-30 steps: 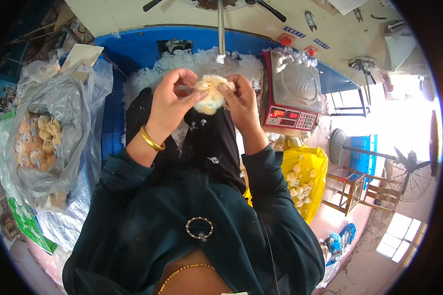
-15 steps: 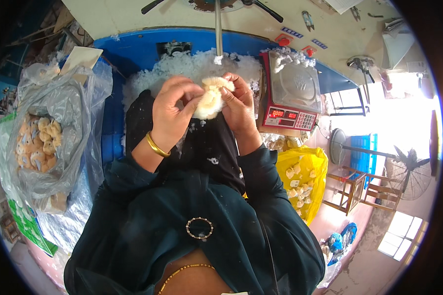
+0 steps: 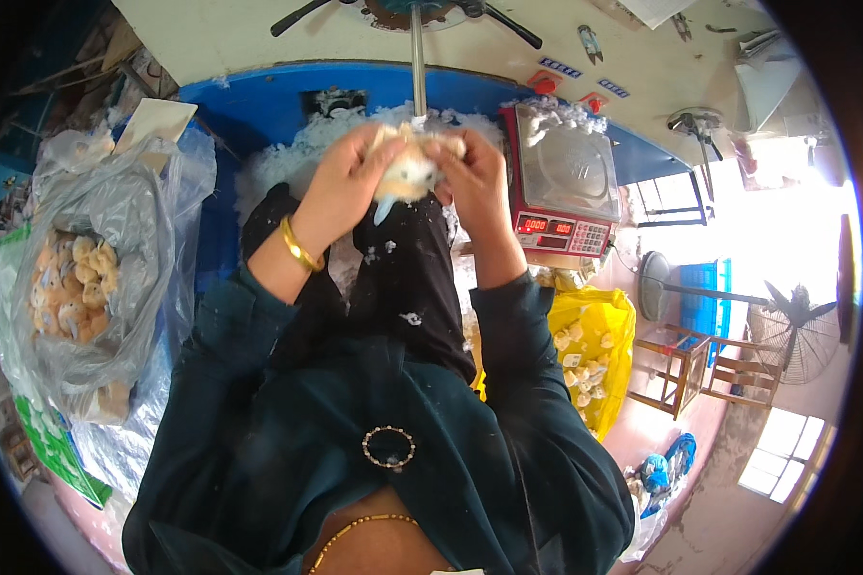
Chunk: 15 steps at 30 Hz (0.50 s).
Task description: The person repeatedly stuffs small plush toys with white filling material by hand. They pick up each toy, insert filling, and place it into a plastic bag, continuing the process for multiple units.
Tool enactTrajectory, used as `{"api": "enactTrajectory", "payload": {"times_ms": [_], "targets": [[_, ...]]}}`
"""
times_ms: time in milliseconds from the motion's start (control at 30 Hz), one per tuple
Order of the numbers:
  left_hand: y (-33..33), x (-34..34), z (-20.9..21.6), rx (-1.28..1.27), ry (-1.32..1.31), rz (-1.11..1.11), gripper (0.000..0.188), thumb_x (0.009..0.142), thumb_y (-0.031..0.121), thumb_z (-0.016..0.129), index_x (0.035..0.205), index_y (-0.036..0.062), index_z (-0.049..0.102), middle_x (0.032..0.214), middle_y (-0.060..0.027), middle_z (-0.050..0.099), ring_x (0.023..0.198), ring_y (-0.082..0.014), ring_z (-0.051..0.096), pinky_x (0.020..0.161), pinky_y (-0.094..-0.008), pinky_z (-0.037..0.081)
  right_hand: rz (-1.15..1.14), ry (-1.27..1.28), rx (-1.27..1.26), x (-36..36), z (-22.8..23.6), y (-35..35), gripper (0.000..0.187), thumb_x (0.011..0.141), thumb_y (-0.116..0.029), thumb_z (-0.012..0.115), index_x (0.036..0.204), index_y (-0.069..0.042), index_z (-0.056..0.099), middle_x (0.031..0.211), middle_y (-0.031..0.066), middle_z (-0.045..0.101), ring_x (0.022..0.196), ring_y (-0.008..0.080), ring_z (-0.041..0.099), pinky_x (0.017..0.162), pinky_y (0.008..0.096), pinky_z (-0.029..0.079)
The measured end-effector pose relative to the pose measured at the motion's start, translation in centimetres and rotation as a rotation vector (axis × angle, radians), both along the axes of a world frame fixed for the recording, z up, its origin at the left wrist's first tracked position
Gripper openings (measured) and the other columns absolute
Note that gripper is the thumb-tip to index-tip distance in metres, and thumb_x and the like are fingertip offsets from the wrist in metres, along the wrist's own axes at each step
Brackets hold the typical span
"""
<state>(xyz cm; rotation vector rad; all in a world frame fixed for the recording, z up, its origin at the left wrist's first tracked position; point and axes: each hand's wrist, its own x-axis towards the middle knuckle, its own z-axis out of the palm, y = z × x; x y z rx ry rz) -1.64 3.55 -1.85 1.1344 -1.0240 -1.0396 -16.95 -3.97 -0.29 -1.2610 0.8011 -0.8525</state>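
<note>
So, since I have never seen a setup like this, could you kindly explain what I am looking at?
Certainly. There is no robot here: these are a person's own bare hands. The picture comes from a wide fisheye camera on the person's head, looking down, so straight edges bend near the rim. The left hand and right hand together hold a small cream plush toy, with a light-blue piece hanging from it. Beyond them lies white fluff. Small snips lie on the pale worktop. A digital scale stands at right; a translucent bag at left and a yellow bag at right hold plush pieces.
</note>
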Motion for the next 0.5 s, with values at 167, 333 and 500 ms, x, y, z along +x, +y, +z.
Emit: {"api": "enactTrajectory", "payload": {"times_ms": [167,333,500], "targets": [[-7.8,0.5,0.6,-0.047,0.202,0.239,0.024,0.093,0.022,0.057,0.089,-0.0005,0.061,0.074,-0.0017,0.06,0.065,-0.0084,0.051,0.059,-0.0257,0.043,-0.181,0.008,-0.144,4.4,0.3,-6.9,0.023,0.084,-0.019,0.07,0.075,-0.001,0.059,0.061,0.0014,0.055,0.048,0.0055,0.048,0.04,0.023,0.036],[-10.5,2.5,-0.5,-0.059,-0.064,0.264,0.022,0.096,0.023,0.055,0.089,0.0022,0.06,0.072,0.0003,0.058,0.064,-0.0052,0.052,0.054,-0.0228,0.041,-0.155,0.068,-0.216,6.2,0.4,-9.1,0.027,0.082,-0.025,0.072,0.077,0.0,0.062,0.067,0.0042,0.06,0.057,0.0077,0.055,0.044,0.0242,0.043],[-6.6,0.7,1.3,0.172,0.442,0.097,0.026,0.096,0.026,0.053,0.097,0.0004,0.058,0.067,-0.0026,0.058,0.049,-0.0093,0.05,0.042,-0.0228,0.038,-0.077,0.007,0.101,4.4,1.8,-6.4,0.025,0.083,-0.022,0.07,0.079,0.002,0.064,0.07,0.0064,0.062,0.056,0.01,0.056,0.044,0.0265,0.044]]}}
